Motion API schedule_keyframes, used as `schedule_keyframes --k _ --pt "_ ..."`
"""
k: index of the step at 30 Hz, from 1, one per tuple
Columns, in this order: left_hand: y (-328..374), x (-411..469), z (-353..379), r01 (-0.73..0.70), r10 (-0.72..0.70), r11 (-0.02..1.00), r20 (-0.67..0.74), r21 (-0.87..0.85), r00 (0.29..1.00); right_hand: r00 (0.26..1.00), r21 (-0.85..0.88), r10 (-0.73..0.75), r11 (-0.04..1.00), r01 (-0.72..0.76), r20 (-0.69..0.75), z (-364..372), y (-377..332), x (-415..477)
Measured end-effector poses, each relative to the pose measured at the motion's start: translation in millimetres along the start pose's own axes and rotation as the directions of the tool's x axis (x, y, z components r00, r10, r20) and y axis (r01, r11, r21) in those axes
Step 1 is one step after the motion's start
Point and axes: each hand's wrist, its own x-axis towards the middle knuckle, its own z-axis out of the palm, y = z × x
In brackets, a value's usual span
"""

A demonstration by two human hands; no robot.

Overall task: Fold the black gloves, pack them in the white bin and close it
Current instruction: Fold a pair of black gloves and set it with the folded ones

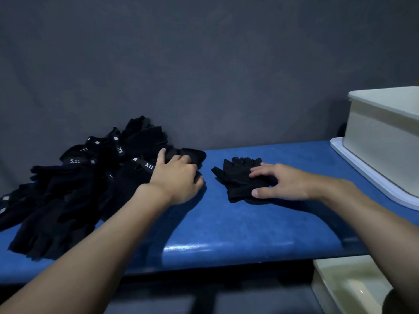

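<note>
Head view caught the person at what looked like the pairing stage. The right hand (283, 181) lay flat with fingers spread, pressing on a single glove (235, 177) laid out on the blue table (226, 223). The left hand (179, 175) curled its fingers over a loose glove (192, 155) at the near edge of the pile of black gloves (68, 189), apparently gripping it. To do this step well, the left hand would likely need to lift only that one glove, since the heap was tangled and straps with white lettering crossed one another; a slow pull would let a snagged neighbour show itself. The right hand's flat pressure looked useful for holding the laid-out glove smooth, so its mate could be set on it finger to finger before the fold — soft fabric like this would probably bunch if let go too soon. The white bin (385, 137) stood at the right end of the table, well apart from the gloves, on a flat white piece (362, 171) that was probably its lid; its inside could not be seen from this angle. The table had a glossy blue padded top with a rounded front edge, and a plain dark grey backdrop (204, 64) rose behind it. Below, at the lower right, part of another pale container (347, 288) showed — its contents unclear.
</note>
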Motion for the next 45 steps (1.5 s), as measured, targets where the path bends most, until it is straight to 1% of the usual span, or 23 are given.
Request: schedule_keyframes --k 2,4,7,9,11,13,14,16,17,18,20,22,24,26,29,31,35,36,38,39,40,43,45 --pt "-1 -1 1 -0.005 0.005 1.000 -0.035 -0.001 0.999 0.998 -0.002 -0.009 1.000 0.009 -0.070 2 2 0" --pt "-2 -3 -1 -0.006 0.003 0.999 -0.074 -0.035 0.997 0.995 0.001 -0.008 1.000 0.008 -0.096 4 3 -2" --pt "0 -5 -6 -0.015 -0.017 0.986 -0.186 -0.168 0.983 0.987 0.031 -0.024 0.999 0.029 -0.158 9 -1 -6" --pt "1 -6 -13 -0.053 -0.022 0.961 -0.267 -0.271 0.964 0.964 0.085 -0.036 0.995 0.060 -0.265 10 -9 -8" --pt "0 -4 -21 -0.116 -0.041 0.923 -0.393 -0.367 0.919 0.916 0.170 -0.024 0.980 0.100 -0.400 8 -19 -9" --pt "0 -3 -29 -0.207 -0.098 0.847 -0.527 -0.489 0.844 0.851 0.188 -0.018 0.973 0.136 -0.524 4 -31 -10" --pt "1 -3 -34 -0.257 -0.133 0.795 -0.572 -0.549 0.809 0.817 0.187 -0.024 0.969 0.160 -0.576 2 -37 -9" --pt "5 -5 -43 -0.336 -0.169 0.704 -0.607 -0.625 0.777 0.757 0.233 -0.027 0.944 0.234 -0.653 1 -48 -8" --pt "8 -6 -47 -0.361 -0.165 0.676 -0.609 -0.643 0.776 0.751 0.294 -0.014 0.915 0.276 -0.661 1 -55 -9" --pt "11 -7 -50 -0.381 -0.148 0.658 -0.608 -0.650 0.780 0.766 0.373 0.003 0.875 0.310 -0.643 -1 -61 -10" --pt "16 -9 -56 -0.414 -0.088 0.646 -0.601 -0.641 0.794 0.826 0.536 0.005 0.763 0.361 -0.563 -3 -72 -12" --pt "19 -11 -59 -0.432 -0.036 0.647 -0.590 -0.629 0.806 0.863 0.629 -0.019 0.677 0.382 -0.505 -2 -79 -14" --pt "21 -13 -62 -0.436 -0.004 0.643 -0.572 -0.630 0.821 0.848 0.635 -0.015 0.656 0.408 -0.530 -2 -85 -14" --pt "21 -16 -65 -0.433 0.023 0.625 -0.540 -0.649 0.842 0.822 0.645 0.052 0.649 0.403 -0.567 -1 -86 -16" --pt "18 -17 -67 -0.399 0.045 0.645 -0.488 -0.652 0.871 0.825 0.690 0.117 0.620 0.373 -0.552 -4 -84 -19" --pt "17 -16 -68 -0.375 -0.025 0.642 -0.507 -0.669 0.862 0.842 0.709 0.107 0.602 0.368 -0.528 -5 -82 -22" --pt "17 -10 -72 -0.326 -0.247 0.532 -0.511 -0.782 0.823 0.875 0.725 0.075 0.597 0.344 -0.478 -6 -81 -30" --pt "16 -8 -73 -0.323 -0.278 0.516 -0.512 -0.793 0.813 0.881 0.759 0.092 0.553 0.343 -0.465 -8 -81 -31" --pt "14 -5 -76 -0.309 -0.307 0.510 -0.505 -0.803 0.807 0.890 0.855 0.155 0.387 0.344 -0.428 -14 -80 -33" --pt "14 -5 -77 -0.304 -0.299 0.519 -0.503 -0.799 0.811 0.895 0.877 0.166 0.334 0.344 -0.414 -16 -80 -35" --pt "15 -5 -78 -0.308 -0.276 0.526 -0.502 -0.793 0.820 0.894 0.871 0.162 0.349 0.345 -0.419 -17 -80 -36" --pt "26 -10 -82 -0.348 -0.156 0.511 -0.483 -0.786 0.862 0.857 0.703 0.091 0.618 0.351 -0.508 -11 -79 -38" --pt "33 -13 -86 -0.359 -0.076 0.489 -0.449 -0.795 0.890 0.844 0.630 0.049 0.690 0.358 -0.534 -9 -75 -37"
